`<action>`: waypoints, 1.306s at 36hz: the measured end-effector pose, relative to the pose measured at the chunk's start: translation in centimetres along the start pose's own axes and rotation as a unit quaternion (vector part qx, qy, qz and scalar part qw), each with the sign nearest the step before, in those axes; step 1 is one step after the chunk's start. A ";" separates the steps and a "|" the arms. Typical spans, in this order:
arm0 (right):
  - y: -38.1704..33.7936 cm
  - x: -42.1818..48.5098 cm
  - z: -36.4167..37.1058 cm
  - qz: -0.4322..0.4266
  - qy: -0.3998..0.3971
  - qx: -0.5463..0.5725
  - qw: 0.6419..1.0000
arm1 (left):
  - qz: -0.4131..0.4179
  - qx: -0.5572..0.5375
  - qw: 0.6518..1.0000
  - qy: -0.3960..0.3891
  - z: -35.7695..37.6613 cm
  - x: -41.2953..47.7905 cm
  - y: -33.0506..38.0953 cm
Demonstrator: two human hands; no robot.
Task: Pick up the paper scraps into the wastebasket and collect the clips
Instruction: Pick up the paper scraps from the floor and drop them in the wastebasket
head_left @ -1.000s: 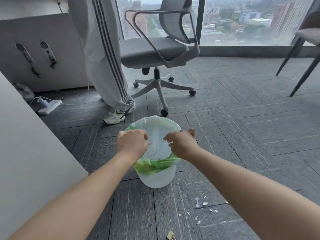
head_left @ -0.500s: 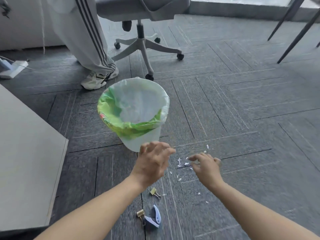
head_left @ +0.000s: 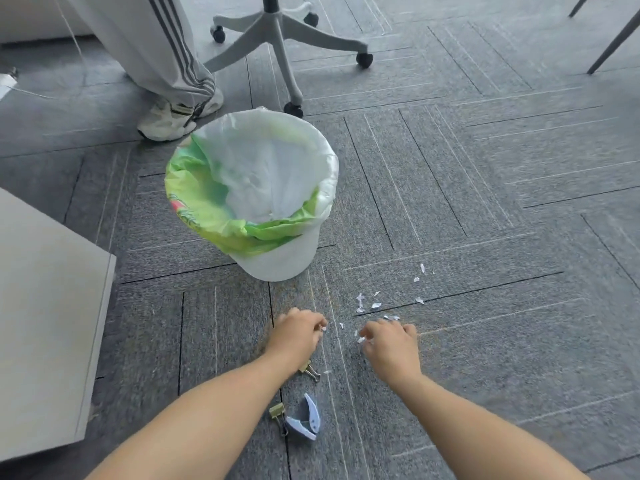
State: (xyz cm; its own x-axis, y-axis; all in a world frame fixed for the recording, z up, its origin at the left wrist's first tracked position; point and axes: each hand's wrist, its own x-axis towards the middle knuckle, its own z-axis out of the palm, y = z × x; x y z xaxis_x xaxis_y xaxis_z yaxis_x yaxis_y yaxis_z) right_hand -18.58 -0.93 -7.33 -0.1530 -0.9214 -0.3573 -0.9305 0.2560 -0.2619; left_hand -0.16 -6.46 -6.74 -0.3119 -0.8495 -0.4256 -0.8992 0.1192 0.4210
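Observation:
A white wastebasket (head_left: 277, 263) lined with a green and white bag stands on the grey carpet. Small white paper scraps (head_left: 375, 304) lie scattered in front of it to the right. My left hand (head_left: 298, 332) is down on the carpet, its fingertips pinching a white scrap. My right hand (head_left: 389, 342) is down beside it, fingers curled on scraps at its tips. A gold binder clip (head_left: 310, 370) lies just under my left wrist. Another gold clip (head_left: 278, 410) and a blue plastic clip (head_left: 306, 419) lie nearer to me.
A person's striped trouser leg and white shoe (head_left: 173, 116) stand behind the basket, next to an office chair base (head_left: 277, 36) on wheels. A light cabinet corner (head_left: 52, 323) is at the left. Dark chair legs (head_left: 613, 43) are at the top right.
Both hands left the basket rim, came down toward me and now pinch scraps on the carpet. The view tilted downward, bringing the clips into sight.

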 end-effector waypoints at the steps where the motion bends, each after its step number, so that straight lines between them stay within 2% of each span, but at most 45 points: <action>1: -0.1 0.2 0.1 0.001 -0.001 -0.001 1.000 | 0.004 0.004 1.000 0.004 0.2 0.4 0.0; 11: 0.2 1.0 1.5 0.048 0.024 0.043 0.998 | 0.018 0.055 0.997 0.059 1.5 2.2 0.1; 18: 0.2 1.1 2.1 0.063 0.028 0.049 0.996 | 0.000 -0.022 0.997 0.072 1.7 2.2 -0.6; 25: 0.2 1.3 2.0 0.070 0.021 0.066 0.995 | 0.006 -0.007 0.997 0.075 2.0 2.3 -0.9; 29: 0.2 1.4 1.8 0.059 0.008 0.050 0.997 | 0.010 0.012 0.999 0.051 1.9 2.2 -0.8; 35: 0.1 1.8 1.7 0.037 0.033 0.052 0.997 | 0.014 0.017 0.999 0.044 1.9 2.5 0.2; 41: -0.4 2.0 1.6 0.044 0.037 0.038 0.998 | 0.053 0.018 0.998 0.035 2.4 3.0 1.5; 47: -0.5 2.5 1.5 0.040 0.030 0.028 0.998 | 0.050 0.005 0.998 0.036 2.3 3.6 2.3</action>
State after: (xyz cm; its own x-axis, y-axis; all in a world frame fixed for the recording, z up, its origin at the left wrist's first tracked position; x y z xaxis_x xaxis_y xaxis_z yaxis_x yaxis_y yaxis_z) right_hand -17.99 -2.90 -9.46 -0.2470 -0.9132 -0.3242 -0.8951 0.3432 -0.2847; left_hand -4.11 -8.08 -9.17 -0.3771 -0.8681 -0.3227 -0.8680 0.2097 0.4501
